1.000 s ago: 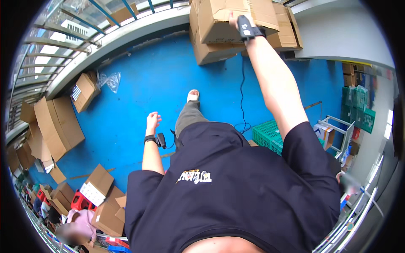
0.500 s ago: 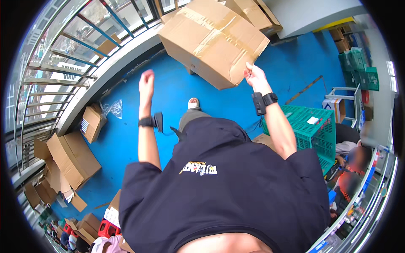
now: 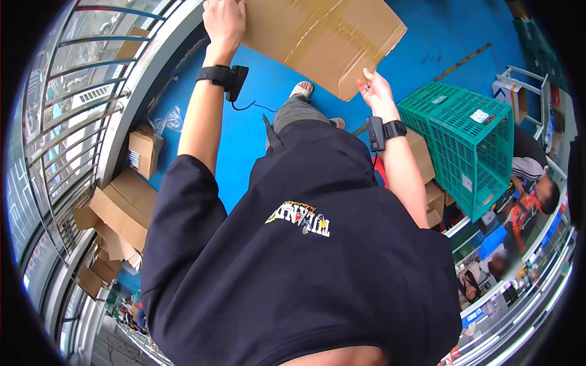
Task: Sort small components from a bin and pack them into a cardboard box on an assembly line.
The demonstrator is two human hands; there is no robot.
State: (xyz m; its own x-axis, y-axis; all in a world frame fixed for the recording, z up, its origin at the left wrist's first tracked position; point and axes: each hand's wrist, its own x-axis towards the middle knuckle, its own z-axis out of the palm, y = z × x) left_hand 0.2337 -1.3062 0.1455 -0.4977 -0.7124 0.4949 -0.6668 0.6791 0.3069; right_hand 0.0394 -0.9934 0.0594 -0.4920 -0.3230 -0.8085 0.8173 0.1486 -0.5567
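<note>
A large brown cardboard box with clear tape across its top is at the far middle, partly cut off by the upper edge of the view. My left hand grips its left side, the fingers closed against the cardboard. At the near right corner, my right hand has thumb and fingers closed at the box edge. Both of my wrists carry a black strapped device. What lies under the box cannot be seen.
Green plastic crates stand at my right beside stacked cartons. Opened cardboard boxes and a crumpled clear plastic bag lie on the left by a barred window. People sit at a workbench on the far right. The floor is blue.
My left hand has reached forward and taken hold of the box's left side. My right hand stays at the near corner. The view has turned, and the green crates show more fully.
</note>
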